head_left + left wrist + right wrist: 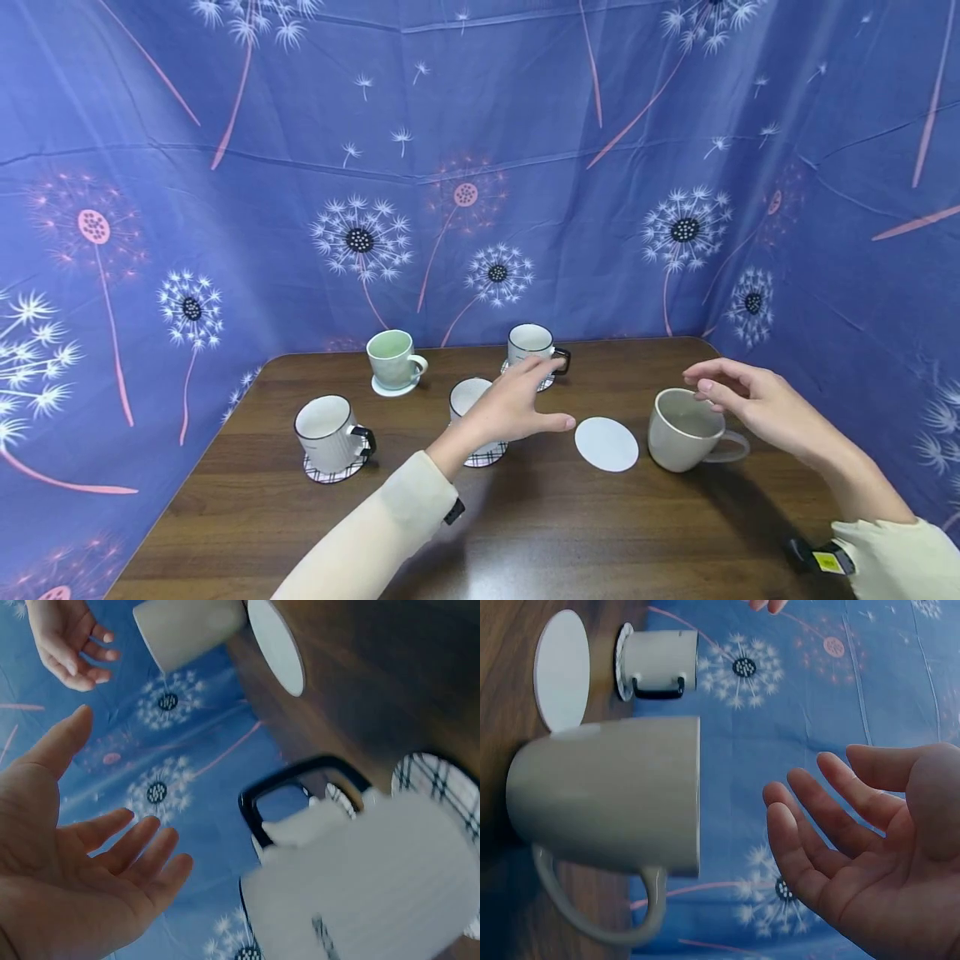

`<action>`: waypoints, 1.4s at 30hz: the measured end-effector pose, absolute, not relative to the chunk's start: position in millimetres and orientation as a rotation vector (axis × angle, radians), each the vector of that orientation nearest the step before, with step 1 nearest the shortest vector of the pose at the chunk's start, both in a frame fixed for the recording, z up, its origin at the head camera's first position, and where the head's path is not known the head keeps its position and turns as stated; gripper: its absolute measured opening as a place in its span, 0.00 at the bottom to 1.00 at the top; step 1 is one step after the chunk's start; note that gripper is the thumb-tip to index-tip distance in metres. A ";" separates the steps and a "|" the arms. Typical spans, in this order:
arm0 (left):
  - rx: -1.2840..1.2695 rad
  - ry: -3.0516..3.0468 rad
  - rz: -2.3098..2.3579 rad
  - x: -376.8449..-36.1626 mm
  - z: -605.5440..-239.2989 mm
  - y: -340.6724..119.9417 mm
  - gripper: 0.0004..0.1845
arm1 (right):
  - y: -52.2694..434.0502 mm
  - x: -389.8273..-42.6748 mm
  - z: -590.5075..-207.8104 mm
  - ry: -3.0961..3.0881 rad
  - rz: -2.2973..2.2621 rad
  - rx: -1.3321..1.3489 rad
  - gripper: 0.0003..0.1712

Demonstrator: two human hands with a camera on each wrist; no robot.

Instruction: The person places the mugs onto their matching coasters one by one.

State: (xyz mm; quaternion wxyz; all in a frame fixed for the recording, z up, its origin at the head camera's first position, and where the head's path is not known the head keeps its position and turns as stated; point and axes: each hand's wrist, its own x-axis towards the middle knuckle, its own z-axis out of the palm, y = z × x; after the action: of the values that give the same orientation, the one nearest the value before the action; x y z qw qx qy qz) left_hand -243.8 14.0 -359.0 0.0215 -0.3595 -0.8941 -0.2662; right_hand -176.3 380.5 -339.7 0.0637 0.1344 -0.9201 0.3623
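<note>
My left hand (pixel 510 406) hovers with fingers spread over a white mug (pixel 468 393) that has a black rim, partly hidden behind it in the head view. In the left wrist view that mug's black handle (pixel 300 769) shows beside the loose fingers. My right hand (pixel 757 400), holding nothing, is raised just above and right of a plain beige mug (pixel 684 429). The right wrist view has this mug (pixel 607 795) upright, its fingers apart from the rim. A round white coaster (pixel 606 444) lies bare on the table, left of the beige mug.
On the wooden table (pixel 570 533), a white mug (pixel 327 437) on a plaid coaster stands at left. A green mug (pixel 392 362) on a white coaster and another black-rimmed mug (pixel 529 340) on a plaid coaster are at the back. Blue dandelion-print cloth (pixel 480 125) hangs behind.
</note>
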 end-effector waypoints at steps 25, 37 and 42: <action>-1.149 -2.777 -0.753 -242.1 -404.8 63.1 0.46 | 438.0 -162.2 -372.0 -2.731 1.065 0.289 0.17; -1.134 -2.862 -0.692 -246.2 -425.8 79.5 0.45 | 446.9 -160.2 -388.5 -2.653 1.131 0.310 0.13; -1.091 -2.934 -0.678 -247.5 -434.2 84.3 0.46 | 449.6 -161.8 -392.7 -2.661 1.131 0.288 0.14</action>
State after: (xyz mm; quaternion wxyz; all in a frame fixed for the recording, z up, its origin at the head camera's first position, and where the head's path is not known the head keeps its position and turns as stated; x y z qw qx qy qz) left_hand -247.5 84.3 -434.2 -0.0309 -0.3405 -0.9156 -0.2116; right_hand -161.8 449.6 -392.7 0.1176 0.0984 -0.9094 0.3866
